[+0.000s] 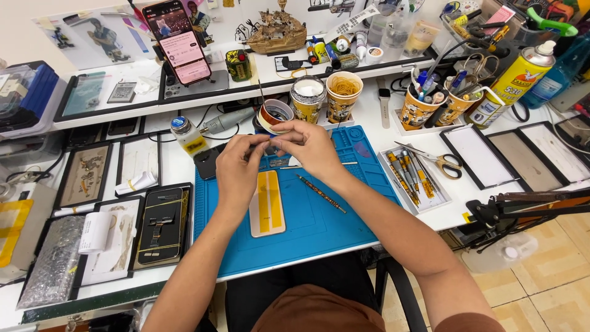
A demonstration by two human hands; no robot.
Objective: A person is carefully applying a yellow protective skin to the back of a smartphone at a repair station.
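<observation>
- The left hand (238, 165) and the right hand (309, 146) meet above the far edge of the blue work mat (319, 227), fingertips drawn together.
- Between the fingers (275, 145) of both hands sits something very small; it is too tiny to tell what it is, and it is held in the air just above the mat rather than lying on it.
- The fingers of both hands are pinched closed around that small piece, thumbs against forefingers.
- Below the hands, flat on the mat, lies a phone back panel (267, 211) with a yellow stripe down its middle, near the left wrist but not touched.
- A thin patterned screwdriver (321, 193) lies slantwise on the mat just under the right forearm, apart from the hand.
- Just beyond the fingertips stands a roll of tape (275, 113) on the white tabletop (369, 110).
- To the right, a tray of tools (413, 178) and scissors (439, 160) lie well apart from both hands.
</observation>
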